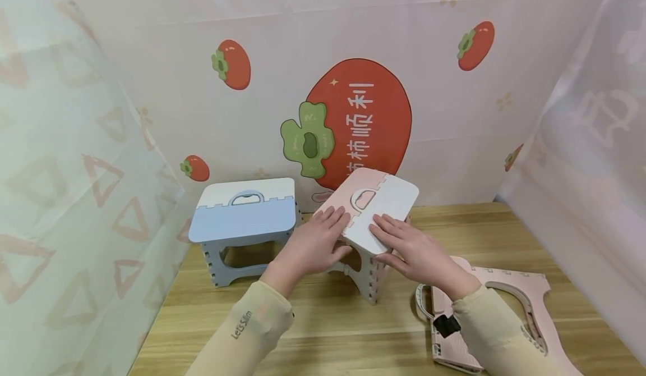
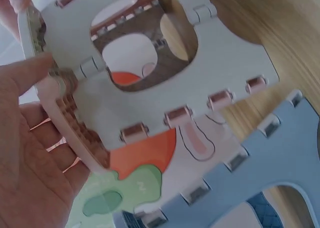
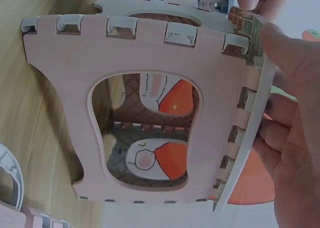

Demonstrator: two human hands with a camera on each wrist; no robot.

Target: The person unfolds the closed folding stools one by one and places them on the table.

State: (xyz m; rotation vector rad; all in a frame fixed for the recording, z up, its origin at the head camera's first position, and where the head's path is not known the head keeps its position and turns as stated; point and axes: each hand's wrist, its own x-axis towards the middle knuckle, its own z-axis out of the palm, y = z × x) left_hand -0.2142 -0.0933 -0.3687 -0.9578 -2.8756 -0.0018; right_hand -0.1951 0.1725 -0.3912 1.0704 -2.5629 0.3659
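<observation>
A folding stool (image 1: 383,188) with a pink and white top and a carry handle stands unfolded on the table. My left hand (image 1: 315,241) lies on the pink half, its fingers stretched over the surface and its thumb at the near edge. On the white half rests my right hand (image 1: 414,250), fingers likewise extended, thumb by the near corner. The left wrist view shows the stool's white leg panel (image 2: 150,97) with a rounded opening. In the right wrist view, a pink leg panel (image 3: 55,52) stands unfolded below the top.
Left of the hands stands an unfolded blue and white stool (image 1: 247,219). A pink folding stool (image 1: 525,292) lies on its side at the right, partly under my right forearm. Printed fabric (image 1: 434,112) walls in the wooden table (image 1: 353,336) at the back and sides.
</observation>
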